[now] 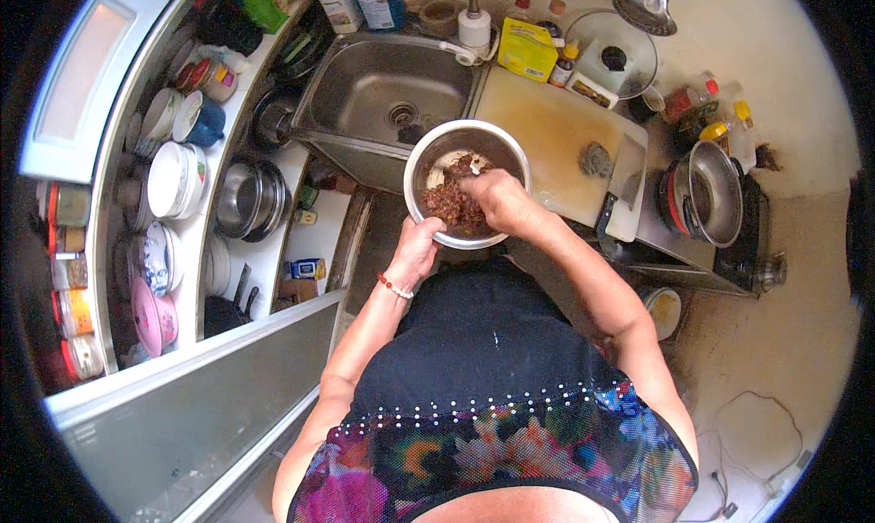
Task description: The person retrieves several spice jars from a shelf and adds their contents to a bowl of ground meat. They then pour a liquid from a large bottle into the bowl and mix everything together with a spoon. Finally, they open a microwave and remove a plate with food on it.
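Note:
My left hand [419,247] grips the rim of a stainless steel bowl [415,189], thumb over the edge. A brown, crumbly, minced-looking mixture [448,205] lies inside, with a pale patch of bare bottom showing beside it. Over the bowl's right side, my right hand [499,196] reaches in with its fingers curled down at the mixture. Its fingertips are blurred and partly hidden, so whether it holds a utensil cannot be told. The bowl is in front of my body, near the sink's front edge and the cutting board's left side.
Behind the bowl is a steel sink [355,79] with a faucet [473,24]. A cutting board [519,106] lies to the right, bearing a cleaver [625,174] and a scouring pad [596,159]. At left, an open cabinet holds bowls [171,181] and pots [239,198].

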Motion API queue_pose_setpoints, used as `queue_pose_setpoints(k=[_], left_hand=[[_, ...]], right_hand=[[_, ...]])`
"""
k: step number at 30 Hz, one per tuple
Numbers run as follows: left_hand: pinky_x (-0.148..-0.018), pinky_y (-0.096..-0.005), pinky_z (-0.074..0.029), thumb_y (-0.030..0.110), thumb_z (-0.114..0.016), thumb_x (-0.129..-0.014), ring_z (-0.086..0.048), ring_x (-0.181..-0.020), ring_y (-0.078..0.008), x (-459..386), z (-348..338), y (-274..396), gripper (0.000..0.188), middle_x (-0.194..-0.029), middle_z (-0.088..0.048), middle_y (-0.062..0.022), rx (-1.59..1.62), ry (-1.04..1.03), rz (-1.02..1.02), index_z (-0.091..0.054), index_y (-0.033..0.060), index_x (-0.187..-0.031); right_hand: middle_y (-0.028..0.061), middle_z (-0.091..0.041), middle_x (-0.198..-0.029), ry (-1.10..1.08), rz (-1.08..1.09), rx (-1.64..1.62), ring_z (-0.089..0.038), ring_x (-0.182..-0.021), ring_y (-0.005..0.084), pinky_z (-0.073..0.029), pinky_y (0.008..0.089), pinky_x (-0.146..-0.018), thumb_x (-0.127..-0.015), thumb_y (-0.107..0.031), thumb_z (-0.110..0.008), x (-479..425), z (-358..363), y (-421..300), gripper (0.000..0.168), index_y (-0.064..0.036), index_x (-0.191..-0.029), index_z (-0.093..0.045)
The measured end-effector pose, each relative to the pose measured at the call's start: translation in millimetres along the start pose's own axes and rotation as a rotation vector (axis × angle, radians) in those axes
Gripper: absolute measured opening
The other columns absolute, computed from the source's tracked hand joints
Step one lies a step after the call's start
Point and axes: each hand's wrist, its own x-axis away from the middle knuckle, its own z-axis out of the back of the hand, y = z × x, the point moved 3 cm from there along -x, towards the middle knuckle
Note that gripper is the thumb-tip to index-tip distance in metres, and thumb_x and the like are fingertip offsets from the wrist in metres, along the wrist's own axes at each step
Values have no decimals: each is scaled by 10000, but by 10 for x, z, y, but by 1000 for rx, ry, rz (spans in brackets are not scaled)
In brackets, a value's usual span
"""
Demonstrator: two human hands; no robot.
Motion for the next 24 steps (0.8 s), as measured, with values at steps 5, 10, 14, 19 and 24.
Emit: queue_pose_setpoints(k=[5,10,14,19,24], left_hand=[[-853,-342,-476,-72,-482,-697,-569,-966,-240,-103,-122,-59,438,-1071,-564,-141,-9,30,47,-456,-58,-1134],[-859,-379,-481,-74,-479,-702,-564,-982,-255,-313,-263,-91,449,-1090,-556,-149,69,21,63,-441,-63,-1148],[-852,-407,-487,-69,-478,-714,-560,-995,-263,-554,-388,-210,432,-1107,-548,-155,83,0,141,-436,-68,-1144],[-869,-419,-479,-59,-476,-738,-557,-992,-269,-997,-631,-329,369,-1083,-555,-163,81,-7,154,-447,-88,-1105],[-803,-437,-492,-40,-490,-740,-560,-928,-280,-1758,-900,-414,285,-1027,-565,-135,86,14,171,-484,-36,-1025]], right_hand=[[135,-603,-698,104,-270,176,-588,-725,305,-375,406,-789,-674,-30,-536,295,164,227,251,-25,-919,-592],[142,-621,-720,296,-223,108,-597,-690,310,-420,412,-688,-722,-57,-523,611,204,308,190,-20,-891,-601],[200,-618,-763,362,-506,-139,-603,-739,373,-469,452,-676,-798,-160,-536,685,190,538,266,14,-996,-576],[255,-603,-777,369,-830,-285,-607,-744,390,-473,445,-677,-784,-241,-603,850,314,849,592,16,-1257,-356],[143,-562,-664,435,-819,-192,-572,-608,248,-455,353,-565,-762,-176,-629,1301,463,1129,618,23,-1272,-341]])
